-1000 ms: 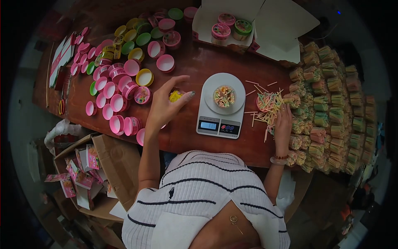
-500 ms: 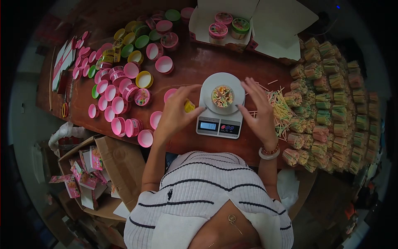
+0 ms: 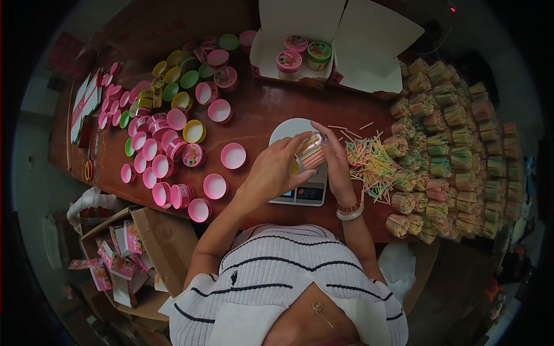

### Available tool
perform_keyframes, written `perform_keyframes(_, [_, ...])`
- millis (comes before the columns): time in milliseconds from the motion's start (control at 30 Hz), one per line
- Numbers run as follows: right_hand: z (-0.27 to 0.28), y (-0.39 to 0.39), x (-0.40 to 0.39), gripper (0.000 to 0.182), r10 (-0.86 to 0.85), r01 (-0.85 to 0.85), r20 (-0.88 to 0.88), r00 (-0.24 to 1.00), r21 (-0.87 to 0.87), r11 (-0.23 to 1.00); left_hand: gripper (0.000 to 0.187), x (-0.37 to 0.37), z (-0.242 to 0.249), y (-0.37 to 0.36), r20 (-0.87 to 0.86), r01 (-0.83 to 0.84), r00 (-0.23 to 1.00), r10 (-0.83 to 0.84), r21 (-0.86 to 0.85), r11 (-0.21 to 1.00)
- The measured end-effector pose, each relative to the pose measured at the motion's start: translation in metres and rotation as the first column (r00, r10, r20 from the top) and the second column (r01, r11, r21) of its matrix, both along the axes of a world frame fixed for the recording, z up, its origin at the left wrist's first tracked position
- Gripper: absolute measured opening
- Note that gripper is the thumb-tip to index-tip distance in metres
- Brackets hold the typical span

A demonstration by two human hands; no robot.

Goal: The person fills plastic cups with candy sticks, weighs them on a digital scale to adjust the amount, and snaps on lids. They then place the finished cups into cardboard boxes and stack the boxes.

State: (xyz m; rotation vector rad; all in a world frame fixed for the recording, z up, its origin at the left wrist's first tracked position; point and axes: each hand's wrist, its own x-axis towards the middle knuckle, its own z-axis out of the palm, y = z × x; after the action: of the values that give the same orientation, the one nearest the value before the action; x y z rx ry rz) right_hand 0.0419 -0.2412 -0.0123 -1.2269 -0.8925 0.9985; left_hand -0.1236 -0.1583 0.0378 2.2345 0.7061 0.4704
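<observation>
A clear jar packed with thin pastel sticks (image 3: 312, 154) is tilted on its side above the kitchen scale (image 3: 311, 195). My right hand (image 3: 336, 164) is wrapped along its right side. From the left, my left hand (image 3: 270, 173) closes on the jar, thumb under it and fingers over the top. A bit of yellow (image 3: 295, 167), perhaps a lid, shows under my left fingers at the jar's left end; most of it is hidden. The scale's white round plate (image 3: 285, 128) is partly covered by my hands, and so is its display.
Loose sticks (image 3: 372, 167) lie right of the scale, beside stacked stick bundles (image 3: 438, 138). Pink, green and yellow lids (image 3: 233, 155) spread over the left. An open white box (image 3: 271, 60) with 3 filled jars stands behind. A cardboard box (image 3: 164, 242) sits lower left.
The jar has been lifted off the scale plate and tipped over, now between both hands. Both hands have come together around it. The view has shifted slightly.
</observation>
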Motion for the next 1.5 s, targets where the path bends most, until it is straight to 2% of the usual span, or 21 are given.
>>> perform_keyframes(33, [-0.003,-0.001,0.005,0.051,0.042,-0.044,-0.092,0.995,-0.023,0.999,0.069,0.005,0.002,-0.001,-0.021,0.008,1.0,-0.008,-0.01,1.0])
perform_keyframes(67, [-0.007,-0.002,0.008,0.051,0.034,-0.035,-0.085,0.996,-0.017,0.999,0.069,0.007,0.005,-0.002,-0.014,0.016,1.0,-0.016,-0.004,1.0])
perform_keyframes(133, [-0.013,-0.003,0.014,0.055,0.04,-0.039,-0.389,0.92,0.01,0.999,0.068,0.013,0.011,-0.002,-0.123,0.052,0.991,-0.045,0.051,0.997])
perform_keyframes(200, [-0.016,-0.001,0.015,0.06,0.072,-0.047,-0.437,0.897,0.068,0.997,0.066,0.022,0.019,-0.002,-0.137,0.062,0.989,-0.051,0.077,0.995])
perform_keyframes(267, [-0.021,-0.001,0.014,0.061,0.083,-0.025,-0.61,0.788,0.104,0.994,0.065,0.029,0.026,-0.002,-0.167,0.071,0.985,-0.054,0.099,0.993])
perform_keyframes(300, [-0.024,0.0,0.014,0.061,0.087,-0.024,-0.61,0.788,0.111,0.994,0.063,0.033,0.03,-0.003,-0.223,0.079,0.973,-0.052,0.114,0.99])
perform_keyframes(367, [-0.027,0.001,0.013,0.064,0.079,-0.002,-0.727,0.682,0.106,0.994,0.061,0.039,0.033,-0.002,-0.283,0.088,0.958,-0.047,0.134,0.987])
perform_keyframes(500, [-0.027,0.001,0.016,0.063,0.071,0.012,-0.734,0.675,0.108,0.994,0.059,0.043,0.035,-0.001,-0.285,0.114,0.956,-0.066,0.157,0.981])
perform_keyframes(600, [-0.023,-0.001,0.016,0.063,0.067,0.041,-0.688,0.722,0.139,0.989,0.062,0.038,0.033,0.002,-0.232,0.109,0.969,-0.081,0.111,0.988])
perform_keyframes(667, [-0.019,-0.003,0.014,0.062,0.014,0.086,-0.565,0.825,0.149,0.985,0.063,0.032,0.032,0.004,-0.181,0.1,0.98,-0.086,0.072,0.992])
perform_keyframes(767, [-0.014,-0.002,0.012,0.063,0.049,0.036,-0.467,0.883,0.17,0.985,0.064,0.026,0.032,0.005,-0.155,0.073,0.985,-0.071,0.008,0.997])
perform_keyframes(1000, [-0.002,0.004,0.006,0.061,-0.016,0.084,-0.433,0.901,0.137,0.987,0.063,0.02,0.028,0.009,-0.142,0.08,0.988,-0.068,0.084,0.993])
perform_keyframes(1067, [0.003,0.007,0.005,0.06,-0.1,0.158,-0.291,0.951,0.182,0.971,0.062,0.019,0.023,0.01,-0.153,0.08,0.986,-0.069,0.066,0.995])
perform_keyframes(1100, [0.002,0.007,0.007,0.06,-0.097,0.154,-0.291,0.952,0.18,0.972,0.061,0.019,0.019,0.011,-0.154,0.074,0.986,-0.065,0.055,0.996])
perform_keyframes(1167, [0.0,0.009,0.013,0.057,-0.086,0.088,-0.02,0.996,0.137,0.987,0.06,0.019,0.011,0.013,-0.155,0.062,0.986,-0.055,0.041,0.997])
perform_keyframes(1200, [0.0,0.01,0.011,0.057,-0.078,0.08,-0.02,0.997,0.135,0.988,0.059,0.019,0.007,0.015,-0.147,0.057,0.988,-0.046,0.072,0.996])
perform_keyframes(1267, [0.006,0.013,0.006,0.053,-0.118,0.082,0.213,0.97,0.171,0.982,0.059,0.018,-0.006,0.015,-0.137,0.037,0.99,-0.023,0.099,0.994])
perform_keyframes(1300, [0.005,0.014,0.004,0.053,-0.104,0.068,0.214,0.971,0.169,0.983,0.06,0.017,-0.014,0.015,-0.127,0.019,0.992,0.0,0.145,0.989])
perform_keyframes(1333, [0.005,0.016,0.001,0.05,-0.103,0.046,0.316,0.943,0.182,0.982,0.06,0.016,-0.017,0.015,-0.117,-0.002,0.993,0.024,0.191,0.982])
perform_keyframes(1467, [0.004,0.019,-0.009,0.044,-0.091,-0.048,0.585,0.806,0.217,0.975,0.058,0.004,-0.022,0.017,-0.18,-0.021,0.983,0.047,0.142,0.99])
perform_keyframes(1500, [0.006,0.019,-0.01,0.044,-0.076,-0.061,0.585,0.808,0.211,0.976,0.059,0.0,-0.023,0.016,-0.148,-0.024,0.988,0.045,0.137,0.99])
